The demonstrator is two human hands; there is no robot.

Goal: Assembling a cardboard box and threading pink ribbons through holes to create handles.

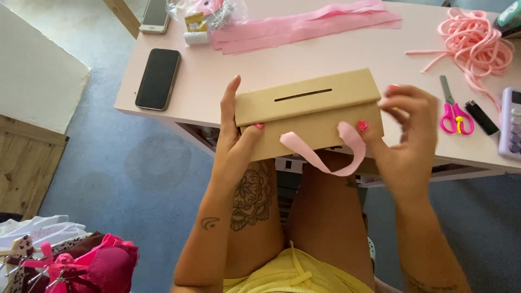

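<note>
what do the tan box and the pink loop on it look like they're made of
The tan box looks like plain kraft cardboard: matte brown, crisp folded edges, a cleanly cut slot in its flap. The pink loop looks like satin ribbon, probably fabric: thin, flat, limp, with a slight sheen. Both hands, left hand and right hand, hold the box.

A single view comes from a camera worn on the person's head, tilted steeply down over the lap and the near edge of a pink table (347, 54). It sits close: the left hand (234, 135) and right hand (407, 127) fill the middle of the frame, with the forearms running out at the bottom edge. The table spans the upper part, the blue floor (135, 179) shows at the left, and the far side of the tabletop is cut off at the top.
</note>
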